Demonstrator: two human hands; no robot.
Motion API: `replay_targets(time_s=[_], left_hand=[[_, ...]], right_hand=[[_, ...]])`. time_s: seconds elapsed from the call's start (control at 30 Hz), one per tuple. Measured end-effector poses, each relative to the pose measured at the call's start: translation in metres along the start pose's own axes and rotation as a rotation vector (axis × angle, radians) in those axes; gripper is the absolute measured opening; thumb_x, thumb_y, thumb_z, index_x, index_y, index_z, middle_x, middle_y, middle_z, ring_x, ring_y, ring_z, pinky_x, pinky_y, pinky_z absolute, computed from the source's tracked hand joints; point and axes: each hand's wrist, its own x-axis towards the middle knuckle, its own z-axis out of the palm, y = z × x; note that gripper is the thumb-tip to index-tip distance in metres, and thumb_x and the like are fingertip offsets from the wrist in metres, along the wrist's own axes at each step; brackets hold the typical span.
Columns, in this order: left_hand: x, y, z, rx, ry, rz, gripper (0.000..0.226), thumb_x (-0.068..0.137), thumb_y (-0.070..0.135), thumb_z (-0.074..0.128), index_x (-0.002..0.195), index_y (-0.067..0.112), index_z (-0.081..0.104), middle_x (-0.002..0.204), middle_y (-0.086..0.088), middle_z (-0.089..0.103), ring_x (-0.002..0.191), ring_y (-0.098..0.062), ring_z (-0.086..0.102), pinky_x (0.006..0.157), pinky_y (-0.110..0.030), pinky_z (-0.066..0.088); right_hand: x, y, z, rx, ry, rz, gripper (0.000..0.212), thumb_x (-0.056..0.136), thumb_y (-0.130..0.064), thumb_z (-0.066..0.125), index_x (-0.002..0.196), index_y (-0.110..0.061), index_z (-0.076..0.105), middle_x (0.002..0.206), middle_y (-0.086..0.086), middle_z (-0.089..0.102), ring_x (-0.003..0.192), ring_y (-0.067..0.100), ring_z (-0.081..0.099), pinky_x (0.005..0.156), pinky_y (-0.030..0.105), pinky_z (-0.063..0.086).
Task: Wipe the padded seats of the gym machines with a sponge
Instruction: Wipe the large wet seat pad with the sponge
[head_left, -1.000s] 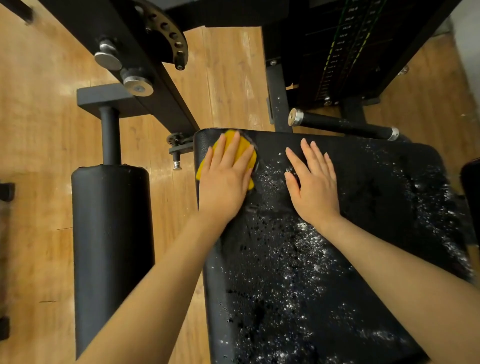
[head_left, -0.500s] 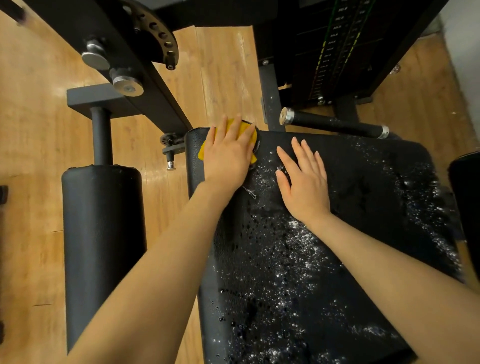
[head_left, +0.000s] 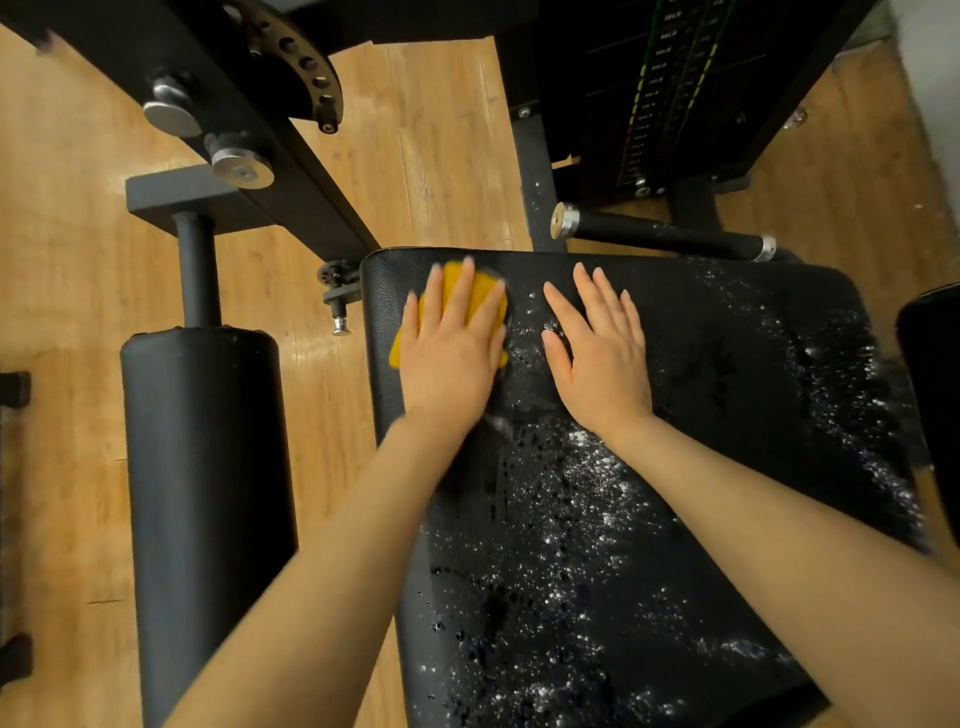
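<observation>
From the head view, one yellow sponge (head_left: 485, 296) lies near the far left corner of one black padded seat (head_left: 701, 364), pressed flat under the left hand (head_left: 451, 349) with straight fingers, while the right hand (head_left: 597, 353) rests beside it, fingers spread flat, holding nothing, amid white flecks and droplets.

We note both forearms bare to the frame edge; left hand (head_left: 451, 358) and right hand (head_left: 597, 349) ungloved, no rings, short nails.

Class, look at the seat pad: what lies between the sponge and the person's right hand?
In the head view, only a narrow strip of black seat pad flecked with white droplets separates the yellow sponge from the right hand.
</observation>
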Motion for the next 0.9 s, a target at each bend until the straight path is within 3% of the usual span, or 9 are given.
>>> replay_targets(time_s=[0.13,0.3,0.43,0.7,0.9], left_hand=[[0.034,0.003,0.002,-0.035,-0.002,-0.047,0.043,0.099,0.038,0.040,0.140,0.028,0.045,0.155,-0.006,0.030,0.144,-0.035,0.021,0.116,-0.050,0.017],[-0.066,0.014,0.002,-0.039,0.024,-0.013,0.043,0.096,0.034,0.045,0.138,0.026,0.048,0.154,-0.007,0.031,0.144,-0.034,0.021,0.116,-0.047,0.022],[-0.118,0.020,0.002,0.006,-0.022,0.008,0.045,0.096,0.036,0.039,0.138,0.027,0.049,0.154,-0.006,0.033,0.144,-0.033,0.022,0.116,-0.045,0.021],[0.031,0.015,0.001,-0.046,-0.034,-0.052,0.043,0.101,0.036,0.036,0.143,0.030,0.041,0.157,-0.006,0.025,0.145,-0.034,0.017,0.116,-0.049,0.017],[-0.054,-0.003,-0.004,0.023,-0.049,0.207,0.046,0.099,0.036,0.040,0.144,0.027,0.040,0.157,-0.005,0.025,0.146,-0.031,0.018,0.117,-0.046,0.022]], right_hand=[[0.002,0.000,-0.002,0.005,-0.013,-0.005,0.048,0.100,-0.037,0.036,0.147,-0.026,0.034,0.159,0.006,0.021,0.148,0.021,0.012,0.121,0.041,0.005],[0.000,0.006,-0.018,0.198,-0.031,0.004,0.047,0.101,-0.031,0.041,0.147,-0.023,0.035,0.159,0.005,0.019,0.148,0.020,0.010,0.119,0.038,0.007],[-0.013,0.032,-0.028,0.113,0.024,0.063,0.047,0.100,-0.030,0.043,0.146,-0.023,0.037,0.158,0.007,0.022,0.147,0.023,0.013,0.120,0.041,0.009],[-0.033,0.054,-0.021,0.011,-0.007,0.077,0.049,0.099,-0.033,0.043,0.146,-0.024,0.036,0.158,0.008,0.022,0.148,0.022,0.012,0.121,0.044,0.009],[-0.034,0.054,-0.020,0.025,0.023,0.074,0.049,0.099,-0.034,0.043,0.146,-0.023,0.036,0.158,0.008,0.023,0.148,0.022,0.013,0.121,0.043,0.009]])
